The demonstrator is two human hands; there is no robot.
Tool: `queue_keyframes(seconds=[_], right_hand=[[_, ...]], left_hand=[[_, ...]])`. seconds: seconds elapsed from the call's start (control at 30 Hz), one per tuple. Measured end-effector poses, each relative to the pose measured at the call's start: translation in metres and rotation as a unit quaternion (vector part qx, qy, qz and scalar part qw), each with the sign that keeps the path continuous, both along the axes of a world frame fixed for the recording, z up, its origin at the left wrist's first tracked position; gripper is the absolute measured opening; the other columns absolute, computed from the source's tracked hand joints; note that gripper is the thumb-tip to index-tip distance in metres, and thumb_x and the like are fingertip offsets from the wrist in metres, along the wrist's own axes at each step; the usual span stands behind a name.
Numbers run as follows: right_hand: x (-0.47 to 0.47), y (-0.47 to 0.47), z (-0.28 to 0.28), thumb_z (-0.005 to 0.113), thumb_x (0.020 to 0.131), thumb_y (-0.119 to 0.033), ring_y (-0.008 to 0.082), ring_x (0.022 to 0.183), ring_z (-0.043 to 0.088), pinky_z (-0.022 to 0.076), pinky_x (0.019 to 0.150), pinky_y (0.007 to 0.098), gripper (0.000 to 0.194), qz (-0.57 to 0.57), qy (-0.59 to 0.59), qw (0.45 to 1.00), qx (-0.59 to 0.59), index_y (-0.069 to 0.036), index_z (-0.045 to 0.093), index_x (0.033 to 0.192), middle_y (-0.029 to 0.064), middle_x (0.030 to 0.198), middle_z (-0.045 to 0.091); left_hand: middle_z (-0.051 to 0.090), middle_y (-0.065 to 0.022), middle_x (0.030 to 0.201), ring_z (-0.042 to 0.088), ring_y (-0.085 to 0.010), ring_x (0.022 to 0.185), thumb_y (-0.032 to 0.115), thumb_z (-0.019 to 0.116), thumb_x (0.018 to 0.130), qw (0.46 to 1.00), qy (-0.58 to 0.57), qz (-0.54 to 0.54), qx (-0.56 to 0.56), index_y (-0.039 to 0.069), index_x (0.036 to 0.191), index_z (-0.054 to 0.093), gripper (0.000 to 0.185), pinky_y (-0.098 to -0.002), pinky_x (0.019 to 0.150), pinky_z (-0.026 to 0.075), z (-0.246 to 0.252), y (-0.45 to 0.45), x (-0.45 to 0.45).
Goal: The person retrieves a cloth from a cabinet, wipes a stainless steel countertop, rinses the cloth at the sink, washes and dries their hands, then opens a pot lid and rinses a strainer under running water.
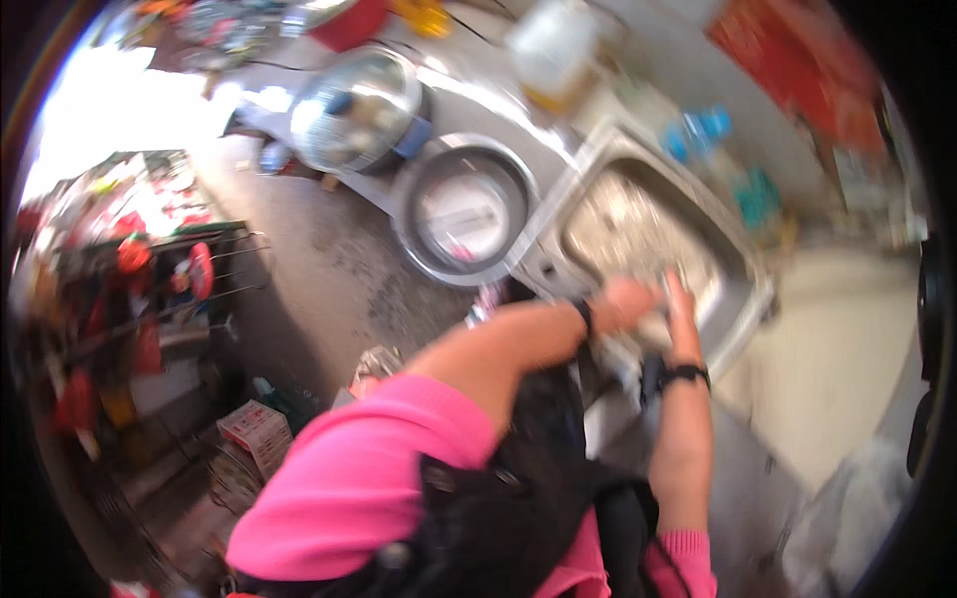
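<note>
My left hand (628, 305) and my right hand (679, 295) are close together over the near side of a metal sink (643, 217). Both are blurred, so I cannot tell whether they hold anything. Each wrist has a black band. Left of the sink stands a round metal basin (407, 232) with something pale and a small pink thing inside. Beyond it is a large metal pot (359, 108) with a see-through cover and pale contents.
Blue-capped bottles (695, 134) stand behind the sink, near a translucent plastic jug (557, 45). A pale board or counter (830, 351) lies to the right. At the lower left are a red-and-white box (258, 433) and a cluttered rack (172, 299).
</note>
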State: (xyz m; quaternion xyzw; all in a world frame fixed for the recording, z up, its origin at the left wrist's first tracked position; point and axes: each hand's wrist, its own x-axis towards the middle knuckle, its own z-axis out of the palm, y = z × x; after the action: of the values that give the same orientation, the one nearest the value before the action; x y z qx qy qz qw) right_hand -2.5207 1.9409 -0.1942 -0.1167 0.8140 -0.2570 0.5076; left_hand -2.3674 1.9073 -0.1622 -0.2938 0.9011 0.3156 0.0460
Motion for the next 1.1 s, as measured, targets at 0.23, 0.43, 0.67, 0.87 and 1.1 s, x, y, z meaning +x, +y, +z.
queue_keyframes(seconds=[0.23,0.43,0.67,0.87,1.1], right_hand=[[0.083,0.059,0.007,0.056,0.084,-0.037,0.0178,0.085,0.059,0.0498,0.066,0.0375,0.038,-0.276,-0.235,0.924,-0.123,-0.013,0.05,0.112,0.0039,0.095,0.059],[0.128,0.067,0.009,0.053,0.085,-0.036,0.0235,0.111,0.046,0.0419,0.085,0.0371,0.044,-0.087,-0.087,0.982,-0.147,-0.013,0.047,0.122,0.0112,0.123,0.047],[0.166,0.051,-0.034,0.054,0.082,-0.029,0.0331,0.119,0.038,0.0336,0.095,0.0418,0.047,0.378,0.209,0.883,-0.184,-0.012,0.045,0.125,0.0151,0.127,0.043],[0.156,0.033,-0.019,0.05,0.084,-0.035,0.028,0.114,0.043,0.0298,0.093,0.0518,0.034,0.396,0.242,0.873,-0.152,-0.016,0.055,0.112,0.0115,0.117,0.052],[0.067,0.007,0.046,0.049,0.09,-0.031,0.0138,0.062,0.059,0.0484,0.063,0.0286,0.035,-0.086,-0.019,0.963,-0.256,-0.003,0.054,0.069,0.005,0.063,0.056]], left_hand=[[0.058,-0.0054,0.094,0.055,-0.0141,0.085,0.025,0.069,0.075,0.662,-0.001,0.35,0.662,0.006,0.112,0.05,0.046,-0.0309,0.068,0.048,-0.035,0.049,0.087],[0.05,-0.0014,0.115,0.049,-0.0156,0.105,0.02,0.059,0.083,0.582,0.146,0.336,0.727,0.014,0.13,0.033,0.053,-0.0374,0.084,0.043,-0.031,0.042,0.142],[0.058,-0.0143,0.105,0.053,-0.0216,0.102,0.025,0.055,0.081,0.838,0.048,0.413,0.352,0.004,0.124,0.044,0.049,-0.0345,0.087,0.041,-0.085,0.04,0.17],[0.053,-0.0208,0.108,0.051,-0.034,0.103,0.028,0.063,0.068,0.913,-0.05,0.335,0.226,0.01,0.119,0.051,0.055,-0.0389,0.09,0.04,-0.09,0.024,0.184],[0.054,-0.0024,0.06,0.048,-0.006,0.05,0.014,0.057,0.084,0.77,0.221,0.478,0.361,0.002,0.077,0.058,0.014,-0.0216,0.046,0.04,-0.045,-0.044,0.163]])
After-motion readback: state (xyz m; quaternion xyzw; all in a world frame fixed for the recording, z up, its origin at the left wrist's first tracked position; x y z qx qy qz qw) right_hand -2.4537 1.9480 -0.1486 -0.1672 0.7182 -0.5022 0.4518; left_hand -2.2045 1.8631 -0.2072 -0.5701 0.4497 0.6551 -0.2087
